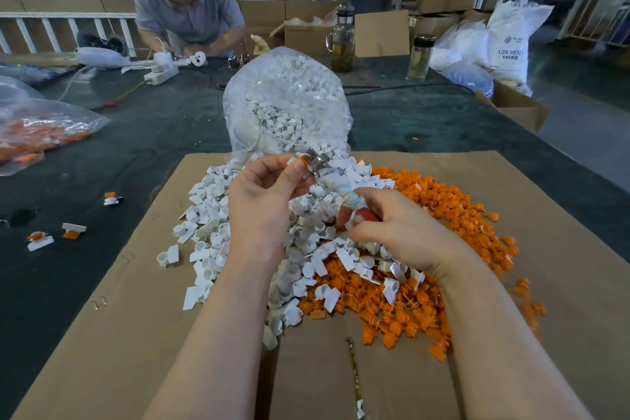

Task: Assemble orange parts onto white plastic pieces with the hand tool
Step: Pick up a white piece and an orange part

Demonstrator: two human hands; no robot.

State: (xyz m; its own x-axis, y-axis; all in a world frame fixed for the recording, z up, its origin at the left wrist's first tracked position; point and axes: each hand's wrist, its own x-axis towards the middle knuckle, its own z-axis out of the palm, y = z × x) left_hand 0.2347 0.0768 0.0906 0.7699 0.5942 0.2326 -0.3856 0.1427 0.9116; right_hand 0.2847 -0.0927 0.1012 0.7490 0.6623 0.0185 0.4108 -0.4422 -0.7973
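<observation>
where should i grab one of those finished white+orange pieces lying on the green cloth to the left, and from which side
Judging by the nearest finished piece, pinch the flat white tab from above, fingers on its long edges. It lies flat and apart from the other two on the green cloth, with the orange part sticking out at one end, so the white body seems the broader, steadier hold.
</observation>
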